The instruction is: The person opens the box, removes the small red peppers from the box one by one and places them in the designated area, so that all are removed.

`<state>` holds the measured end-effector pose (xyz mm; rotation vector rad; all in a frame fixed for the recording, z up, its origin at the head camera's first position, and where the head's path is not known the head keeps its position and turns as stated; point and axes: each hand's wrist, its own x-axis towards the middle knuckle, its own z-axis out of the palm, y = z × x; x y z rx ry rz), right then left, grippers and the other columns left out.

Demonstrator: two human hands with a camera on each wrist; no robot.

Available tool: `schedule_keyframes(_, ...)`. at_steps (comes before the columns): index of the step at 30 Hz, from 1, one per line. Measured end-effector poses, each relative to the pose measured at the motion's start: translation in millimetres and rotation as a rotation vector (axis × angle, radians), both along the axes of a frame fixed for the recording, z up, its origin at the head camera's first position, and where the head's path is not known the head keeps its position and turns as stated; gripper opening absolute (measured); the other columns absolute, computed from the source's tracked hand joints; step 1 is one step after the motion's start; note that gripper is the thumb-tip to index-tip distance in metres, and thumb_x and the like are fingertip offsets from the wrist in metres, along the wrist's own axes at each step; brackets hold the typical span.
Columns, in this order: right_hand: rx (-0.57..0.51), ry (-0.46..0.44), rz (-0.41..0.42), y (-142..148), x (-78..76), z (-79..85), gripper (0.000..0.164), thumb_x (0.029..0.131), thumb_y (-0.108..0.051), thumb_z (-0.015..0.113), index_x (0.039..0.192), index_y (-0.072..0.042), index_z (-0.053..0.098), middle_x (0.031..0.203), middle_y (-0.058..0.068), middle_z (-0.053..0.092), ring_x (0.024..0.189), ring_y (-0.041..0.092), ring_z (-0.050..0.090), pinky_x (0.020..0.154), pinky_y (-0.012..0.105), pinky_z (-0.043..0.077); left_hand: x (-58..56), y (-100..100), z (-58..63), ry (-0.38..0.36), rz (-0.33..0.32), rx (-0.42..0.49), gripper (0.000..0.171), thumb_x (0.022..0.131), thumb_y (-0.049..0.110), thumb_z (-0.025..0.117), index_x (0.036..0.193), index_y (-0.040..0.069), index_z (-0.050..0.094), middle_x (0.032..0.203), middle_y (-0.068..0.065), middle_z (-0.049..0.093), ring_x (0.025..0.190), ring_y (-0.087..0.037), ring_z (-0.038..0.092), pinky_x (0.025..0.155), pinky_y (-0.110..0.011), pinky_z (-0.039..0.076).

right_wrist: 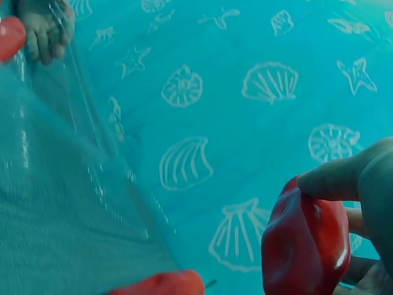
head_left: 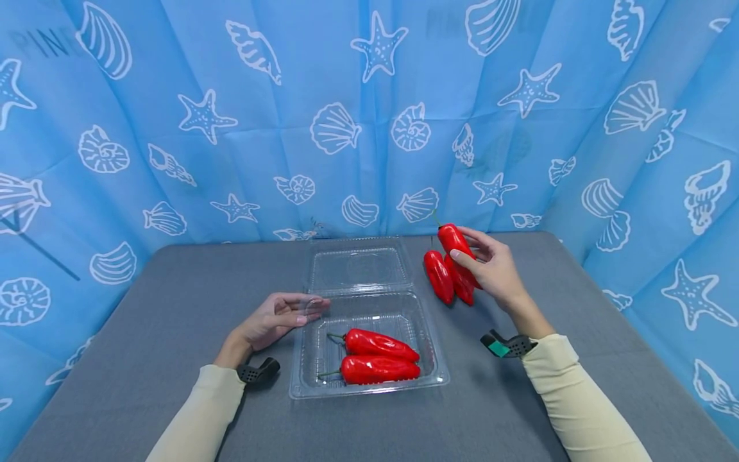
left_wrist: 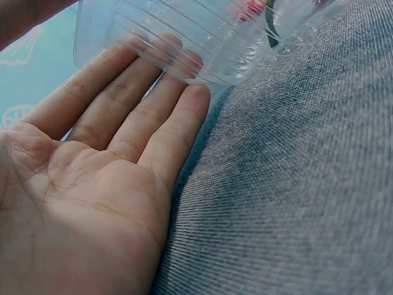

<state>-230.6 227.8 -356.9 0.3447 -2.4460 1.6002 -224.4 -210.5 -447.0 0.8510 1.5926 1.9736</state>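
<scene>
My right hand (head_left: 491, 260) grips a red chili pepper (head_left: 452, 237) between thumb and fingers, its thin green stem pointing up and away. That pepper (right_wrist: 304, 243) looks large and glossy in the right wrist view. Just below it, more red peppers (head_left: 439, 277) lie on the table, partly covered by the held one. Two red peppers (head_left: 375, 370) lie side by side in the clear plastic container (head_left: 433, 375), stems to the left. With fingers straight, my left hand (head_left: 283, 319) touches the container's left side; its fingers (left_wrist: 169, 129) reach under the rim in the left wrist view.
The container's clear lid (head_left: 358, 266) lies folded back behind the tray. Grey cloth covers the table (head_left: 190, 308). A blue curtain (head_left: 346, 77) with white shells and starfish stands along the back and sides. Each wrist wears a black device (head_left: 508, 345).
</scene>
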Motion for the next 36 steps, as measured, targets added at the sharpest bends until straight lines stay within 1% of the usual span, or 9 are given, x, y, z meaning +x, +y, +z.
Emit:
schedule_keyframes(5, 0.014, -0.033, -0.036, 10, -5.2, -5.7, 0.061, 0.099, -0.019, 0.066, 0.154, -0.007, 0.043, 0.141, 0.024, 0.052, 0.113, 0.035, 0.06, 0.08, 0.017, 0.056, -0.3, 0, -0.5, 0.002, -0.006, 0.008, 0.047, 0.095, -0.001, 0.059, 0.14, -0.011, 0.051, 0.143, -0.023, 0.056, 0.135, -0.027, 0.053, 0.114, -0.038, 0.041)
schedule_keyframes(10, 0.021, -0.077, -0.088, 20, -10.9, -13.3, 0.061, 0.1, -0.023, 0.065, 0.155, -0.007, 0.041, 0.143, 0.025, 0.05, 0.118, 0.04, 0.058, 0.078, 0.012, 0.053, -0.2, 0, -0.7, -0.003, -0.002, 0.004, 0.047, 0.095, 0.0, 0.06, 0.14, -0.01, 0.052, 0.144, -0.024, 0.055, 0.135, -0.028, 0.053, 0.114, -0.038, 0.041)
schedule_keyframes(14, 0.045, -0.114, -0.139, 27, -15.5, -20.2, 0.062, 0.101, -0.028, 0.064, 0.155, -0.008, 0.041, 0.145, 0.026, 0.048, 0.123, 0.043, 0.055, 0.08, 0.014, 0.051, -0.1, 0, -0.6, -0.002, 0.006, -0.004, 0.048, 0.095, 0.001, 0.061, 0.14, -0.01, 0.052, 0.144, -0.024, 0.055, 0.135, -0.028, 0.053, 0.113, -0.038, 0.042)
schedule_keyframes(17, 0.072, -0.133, -0.176, 32, -18.3, -26.2, 0.063, 0.101, -0.031, 0.063, 0.155, -0.008, 0.04, 0.145, 0.026, 0.047, 0.124, 0.044, 0.054, 0.088, 0.024, 0.053, -0.1, 0, -0.7, 0.0, 0.005, -0.003, 0.047, 0.095, 0.001, 0.061, 0.14, -0.01, 0.052, 0.143, -0.024, 0.055, 0.135, -0.028, 0.053, 0.113, -0.038, 0.042)
schedule_keyframes(19, 0.079, -0.136, -0.191, 35, -19.8, -30.7, 0.063, 0.101, -0.032, 0.062, 0.155, -0.008, 0.041, 0.145, 0.027, 0.047, 0.124, 0.044, 0.054, 0.088, 0.026, 0.053, 0.0, 0, -0.8, 0.0, 0.006, -0.005, 0.047, 0.095, 0.001, 0.061, 0.14, -0.01, 0.052, 0.143, -0.023, 0.056, 0.135, -0.028, 0.053, 0.114, -0.038, 0.041)
schedule_keyframes(25, 0.087, -0.155, -0.233, 42, -25.0, -46.5, 0.063, 0.101, -0.033, 0.062, 0.154, -0.005, 0.042, 0.145, 0.029, 0.048, 0.124, 0.044, 0.053, 0.08, 0.017, 0.048, 0.7, 0, -0.9, -0.005, 0.011, -0.008, 0.047, 0.095, 0.001, 0.061, 0.14, -0.01, 0.052, 0.143, -0.023, 0.056, 0.135, -0.028, 0.053, 0.114, -0.039, 0.041)
schedule_keyframes(30, 0.103, -0.188, -0.256, 44, -28.4, -57.8, 0.061, 0.102, -0.031, 0.06, 0.153, -0.004, 0.042, 0.145, 0.03, 0.048, 0.126, 0.043, 0.051, 0.092, 0.034, 0.053, 1.1, 0, -0.5, -0.009, 0.015, -0.007, 0.047, 0.095, 0.001, 0.061, 0.14, -0.009, 0.053, 0.143, -0.023, 0.056, 0.135, -0.028, 0.054, 0.113, -0.038, 0.042)
schedule_keyframes(33, 0.102, -0.208, -0.262, 44, -29.6, -62.5, 0.061, 0.103, -0.03, 0.059, 0.154, -0.003, 0.041, 0.145, 0.03, 0.047, 0.129, 0.043, 0.048, 0.101, 0.048, 0.05, 1.2, 0, -0.1, -0.009, 0.018, -0.008, 0.047, 0.095, 0.001, 0.06, 0.14, -0.01, 0.052, 0.143, -0.023, 0.056, 0.135, -0.028, 0.053, 0.113, -0.038, 0.042)
schedule_keyframes(36, 0.094, -0.236, -0.265, 43, -30.1, -65.3, 0.06, 0.103, -0.028, 0.058, 0.155, -0.003, 0.04, 0.146, 0.03, 0.046, 0.131, 0.044, 0.045, 0.104, 0.053, 0.047, 0.9, 1, 0.4, -0.011, 0.021, -0.012, 0.047, 0.095, 0.001, 0.06, 0.14, -0.01, 0.052, 0.143, -0.024, 0.055, 0.135, -0.029, 0.053, 0.113, -0.039, 0.042)
